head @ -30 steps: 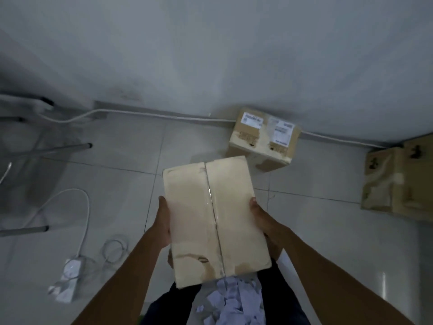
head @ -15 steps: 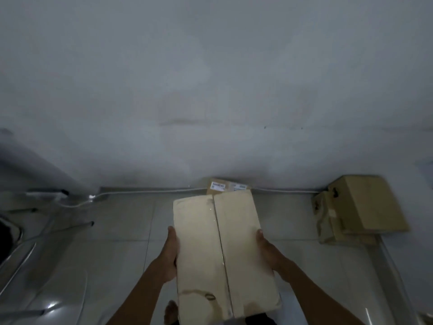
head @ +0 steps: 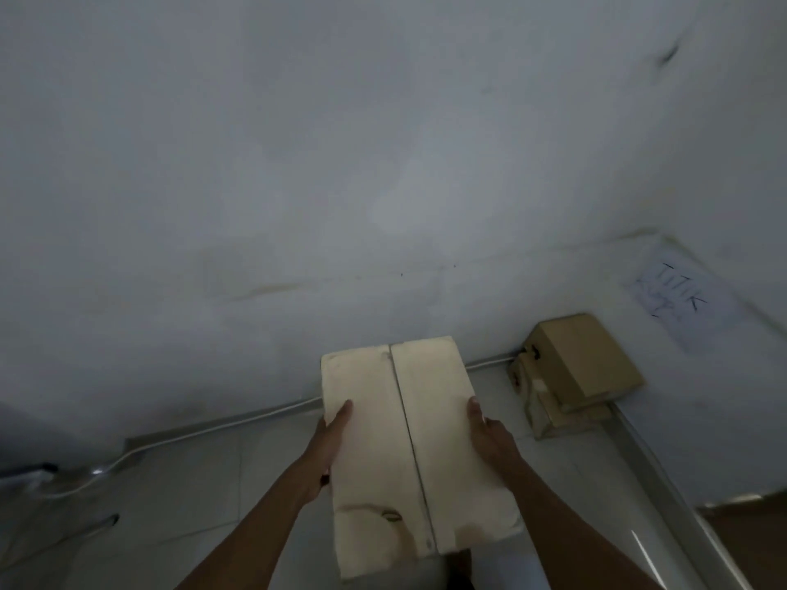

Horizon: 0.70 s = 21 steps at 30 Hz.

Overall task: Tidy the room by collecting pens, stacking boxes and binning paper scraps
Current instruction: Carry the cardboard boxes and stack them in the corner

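Two stacked boxes (head: 583, 364) right of carried box (head: 404, 440), wall cable (head: 238, 423) behind

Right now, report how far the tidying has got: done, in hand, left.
Done: one brown box already sits atop a lower box in the corner. In hand: the left hand and right hand grip the pale box by its sides. Left: setting it on that stack. No pens, scraps or bin show here, so those steps cannot be judged.

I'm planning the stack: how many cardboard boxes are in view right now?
3. One pale taped cardboard box held between left hand and right hand; one brown cardboard box on a paler crumpled cardboard box in the right corner. The held box may hide others.
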Tool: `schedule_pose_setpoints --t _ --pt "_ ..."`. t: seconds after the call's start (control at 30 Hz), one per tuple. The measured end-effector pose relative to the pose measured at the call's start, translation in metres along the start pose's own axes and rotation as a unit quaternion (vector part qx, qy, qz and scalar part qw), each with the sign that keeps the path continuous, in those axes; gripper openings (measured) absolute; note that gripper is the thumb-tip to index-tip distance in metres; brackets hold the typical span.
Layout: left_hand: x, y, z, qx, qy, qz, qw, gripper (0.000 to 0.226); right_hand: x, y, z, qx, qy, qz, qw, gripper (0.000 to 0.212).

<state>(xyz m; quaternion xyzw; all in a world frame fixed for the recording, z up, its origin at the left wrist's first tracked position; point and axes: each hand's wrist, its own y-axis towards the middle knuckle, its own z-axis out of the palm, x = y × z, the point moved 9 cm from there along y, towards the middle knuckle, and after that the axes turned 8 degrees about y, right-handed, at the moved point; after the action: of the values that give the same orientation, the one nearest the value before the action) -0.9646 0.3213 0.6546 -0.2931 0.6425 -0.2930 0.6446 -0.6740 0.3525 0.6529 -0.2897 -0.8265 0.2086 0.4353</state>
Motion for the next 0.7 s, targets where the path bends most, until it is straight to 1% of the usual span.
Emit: schedule_pose_setpoints --t 0.2,0.33,0.47,0.7 --pt "0.0 -0.001 0.022 0.009 -0.009 0.026 1.0 0.063 -0.018 -0.009 -0.023 -0.054 0.011 -0.005 0.998 0.087" --pt "-0.002 -0.003 0.038 0.031 -0.016 0.009 0.999 0.06 -0.027 -0.017 -0.038 -0.073 0.022 0.005 0.997 0.085" --pt "-0.006 -0.001 0.061 0.048 -0.005 0.001 0.999 0.064 -0.038 -0.019 -0.059 -0.074 0.027 0.011 0.997 0.085" --pt "-0.013 0.0 0.13 0.054 0.04 -0.027 0.997 0.067 -0.065 0.003 -0.128 -0.096 0.046 0.009 0.994 0.084"
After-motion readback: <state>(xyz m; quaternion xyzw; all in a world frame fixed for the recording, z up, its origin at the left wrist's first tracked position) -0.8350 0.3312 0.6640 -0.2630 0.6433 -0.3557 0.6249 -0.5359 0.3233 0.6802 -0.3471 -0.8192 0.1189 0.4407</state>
